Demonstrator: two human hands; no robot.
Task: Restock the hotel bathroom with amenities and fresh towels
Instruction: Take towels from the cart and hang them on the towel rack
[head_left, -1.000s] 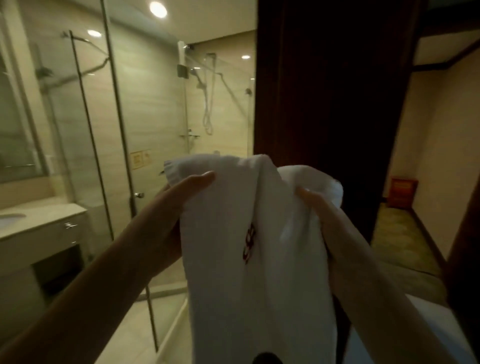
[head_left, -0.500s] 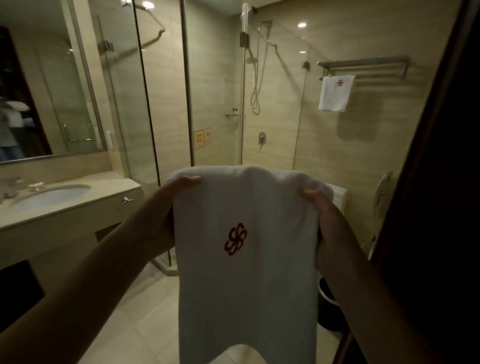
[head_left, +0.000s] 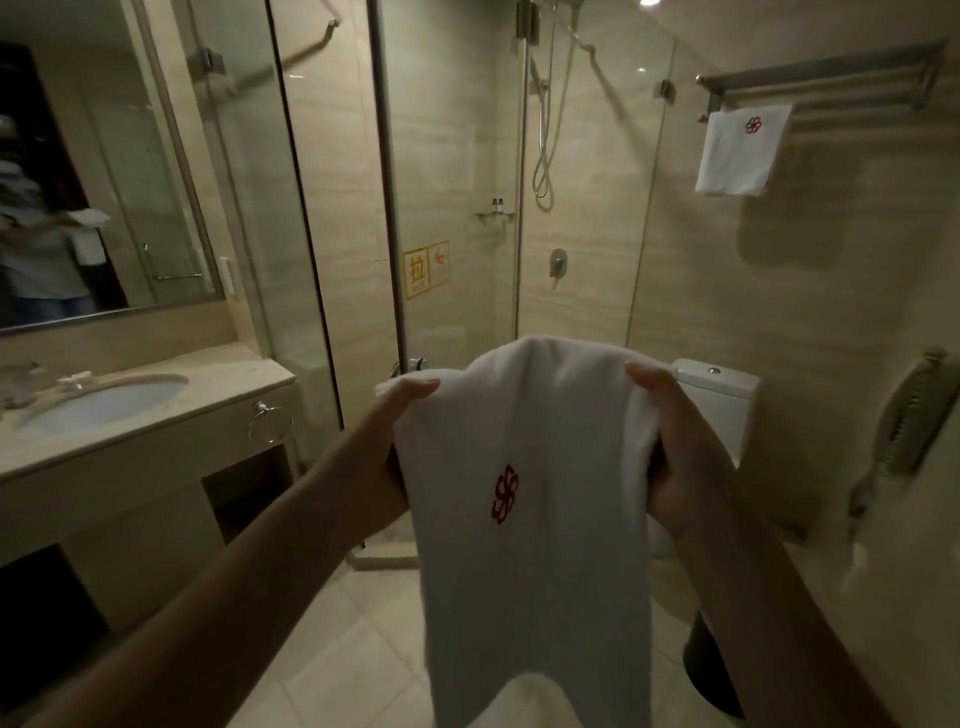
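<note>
1. Held towel (head_left: 530, 519): white, with a red emblem (head_left: 505, 493) facing the camera. It is at the centre of the view, in the air over the tiled floor (head_left: 332, 665). Its top edge is draped between the two hands and the rest hangs straight down towards 6 o'clock.
2. Left hand (head_left: 387, 431): at 9 o'clock on the towel's upper edge. The thumb lies over the top and the fingers are hidden behind the cloth, pinching that corner.
3. Right hand (head_left: 670, 457): at 3 o'clock on the upper edge. The thumb is on top and the cloth is bunched in a closed grasp.
4. Toilet cistern (head_left: 719, 395): white, just behind the right hand, at 2 o'clock from the towel.
5. Dark bin (head_left: 711, 670): on the floor at 4 o'clock.
6. Hung towel (head_left: 740, 150): same emblem, draped over the left end of the wall rack (head_left: 831, 78), at 1 o'clock.
7. Wall phone (head_left: 909, 421): at 3 o'clock, at the frame edge.
8. Glass shower enclosure (head_left: 332, 208): at 12 o'clock, with a yellow sign (head_left: 426, 270) on the glass and a hand shower hose (head_left: 543, 130) inside.
9. Vanity counter (head_left: 156, 441): at 9 o'clock, with an oval basin (head_left: 104, 400) and a towel ring (head_left: 269, 422) on its front.
10. Mirror (head_left: 104, 156): at 10 o'clock, above the counter.
</note>
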